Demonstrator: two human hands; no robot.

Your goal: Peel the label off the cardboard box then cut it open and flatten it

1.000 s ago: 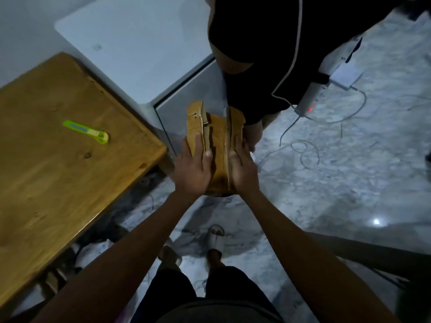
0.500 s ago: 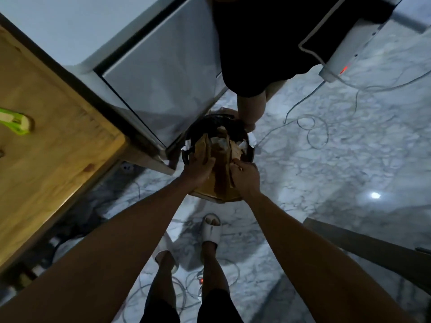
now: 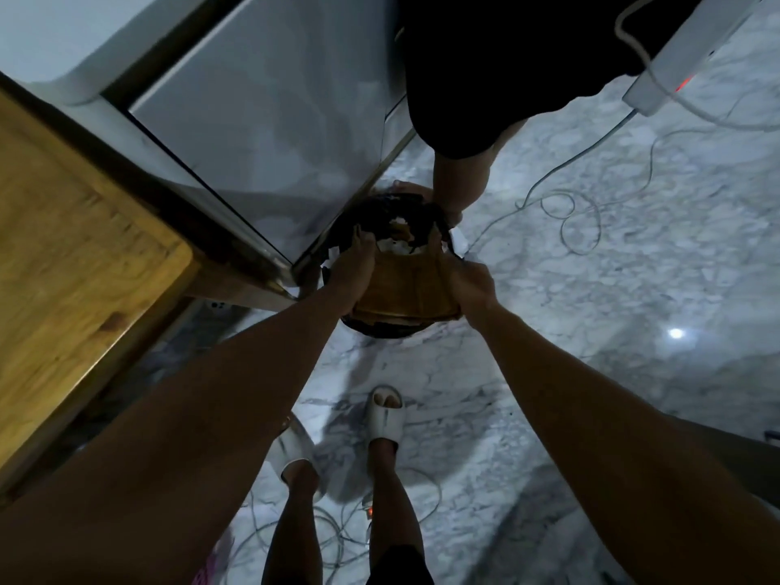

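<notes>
Looking down from the head camera, I see the flattened cardboard box (image 3: 405,285) sitting in the mouth of a dark bin (image 3: 382,331) on the marble floor (image 3: 591,289). My left hand (image 3: 352,268) and right hand (image 3: 470,282) clasp its two sides, beside the wooden table (image 3: 76,255).

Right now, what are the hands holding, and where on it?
Both hands grip the folded cardboard over the dark bin: the left hand on its left edge, the right hand on its right edge.
</notes>
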